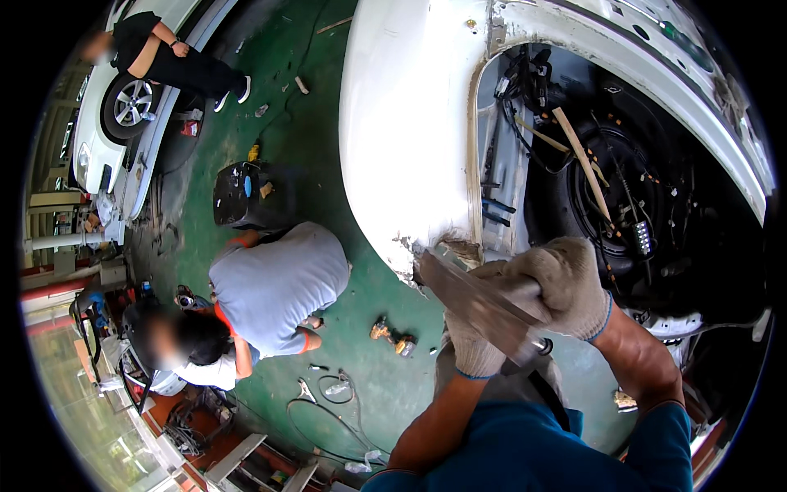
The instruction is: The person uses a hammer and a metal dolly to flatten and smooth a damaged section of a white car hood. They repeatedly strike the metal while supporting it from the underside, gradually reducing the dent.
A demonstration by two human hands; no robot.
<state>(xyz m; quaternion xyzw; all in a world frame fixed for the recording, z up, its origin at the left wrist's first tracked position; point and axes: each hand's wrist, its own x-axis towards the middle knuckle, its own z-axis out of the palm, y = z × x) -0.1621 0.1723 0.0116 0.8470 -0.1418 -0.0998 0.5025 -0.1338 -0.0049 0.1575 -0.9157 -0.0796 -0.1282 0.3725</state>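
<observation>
Both my hands wear beige knit work gloves with blue cuffs. My left hand [478, 348] is closed around the underside of a long, flat, greyish metal tool [475, 302], smeared by motion; its exact kind I cannot make out. My right hand [566, 283] is closed too, over the tool's other side, its fingers partly hidden. The tool's far end meets the damaged corner [407, 258] of a white car body [402, 123], where paint is chipped and bare metal shows. Beside my right hand lies the open trunk well [623, 164], holding loose wiring and a wooden stick [584, 164].
On the green floor [369, 435] lie cordless power tools [393, 336] and a looped cable [328, 426]. Two people [283, 287] crouch at left near a black box [238, 193]. Another person [156, 49] stands by a white car [86, 156] at far left.
</observation>
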